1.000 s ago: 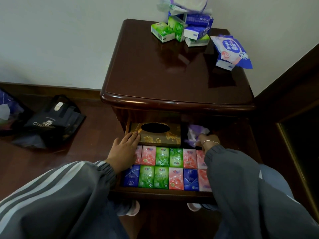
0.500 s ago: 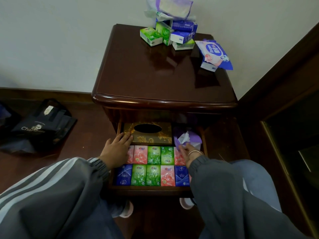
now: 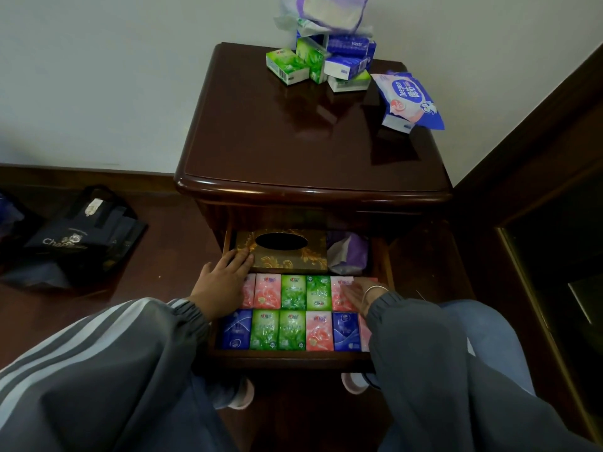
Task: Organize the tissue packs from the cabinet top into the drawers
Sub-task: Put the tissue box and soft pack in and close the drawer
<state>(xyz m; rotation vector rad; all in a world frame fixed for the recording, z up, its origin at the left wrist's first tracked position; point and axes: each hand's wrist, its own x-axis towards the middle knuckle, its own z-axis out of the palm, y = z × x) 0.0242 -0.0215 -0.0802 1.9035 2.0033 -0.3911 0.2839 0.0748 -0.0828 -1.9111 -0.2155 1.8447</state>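
The open drawer [image 3: 293, 358] holds two rows of small tissue packs [image 3: 293, 329] in pink, green and blue. Behind them sit a gold-patterned tissue box [image 3: 287, 256] and a purple-white soft pack [image 3: 350, 252]. My left hand [image 3: 225, 282] lies flat at the drawer's left, fingers touching the gold box and covering a pink pack. My right hand [image 3: 359, 296], with a bracelet, rests flat on the pink packs at the right end, holding nothing. On the cabinet top [image 3: 293, 151], green and blue tissue boxes [image 3: 321, 63] are piled at the back, with a wipes pack [image 3: 409, 99] to the right.
A torn purple-white wrapper [image 3: 326, 11] leans on the wall above the pile. A dark bag [image 3: 78, 239] lies on the floor to the left. A dark wooden panel [image 3: 538, 190] stands close on the right. My knees and shoes are under the drawer front.
My right hand has let go of the purple-white soft pack at the drawer's back right and drawn back onto the pink packs. My left hand stayed put.
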